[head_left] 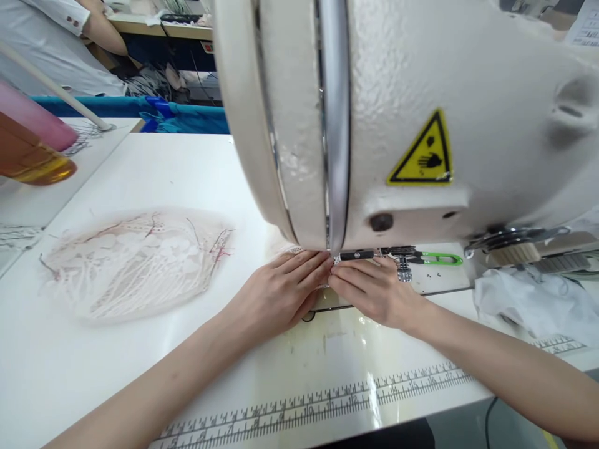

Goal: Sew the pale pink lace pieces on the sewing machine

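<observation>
My left hand [283,288] and my right hand [377,290] meet under the head of a white sewing machine [402,75], right by its needle area. Both have their fingers pressed together and closed on a piece of white lace fabric [292,249], which is mostly hidden beneath them. A bit of its edge shows between the two hands. Just beyond my right fingers sits a black and metal fitting [358,254]. Behind that hand lie green thread snips [440,258] on the machine bed.
A pale lace piece [140,268] with dark and red thread ends lies left. White cloth [528,305] is bunched at the right. A ruler strip [309,405] runs along the front edge. Thread cones [32,149] stand left; a co-worker's arm [105,28] shows behind.
</observation>
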The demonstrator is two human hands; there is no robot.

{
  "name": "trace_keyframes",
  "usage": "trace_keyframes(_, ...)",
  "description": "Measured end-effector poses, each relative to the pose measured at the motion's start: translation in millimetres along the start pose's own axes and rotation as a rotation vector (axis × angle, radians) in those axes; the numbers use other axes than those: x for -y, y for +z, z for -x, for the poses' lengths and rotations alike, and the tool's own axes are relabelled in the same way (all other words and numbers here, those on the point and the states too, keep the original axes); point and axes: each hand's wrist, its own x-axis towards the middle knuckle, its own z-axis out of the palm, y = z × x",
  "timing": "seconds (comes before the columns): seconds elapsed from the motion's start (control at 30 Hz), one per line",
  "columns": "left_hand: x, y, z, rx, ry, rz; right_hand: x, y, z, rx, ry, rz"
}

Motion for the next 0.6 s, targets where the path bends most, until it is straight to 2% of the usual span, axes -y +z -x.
trace_keyframes(0.1, -1.3, 0.6, -0.5, -0.005, -0.016, -0.012, -0.5, 0.9, 0.2, -0.004, 0.003, -0.01)
trace_keyframes(0.43, -11.3, 1.6, -4.5, 0.007, -0.06, -0.114, -9.3, -3.1, 1.2, 0.101, 0.028, -0.116)
trace_keyframes(0.6, -13.3, 1.8, -5.1, 0.011, -0.084, -0.125, -11.3, -7.0, -0.6, 0.091, 0.035, -0.094)
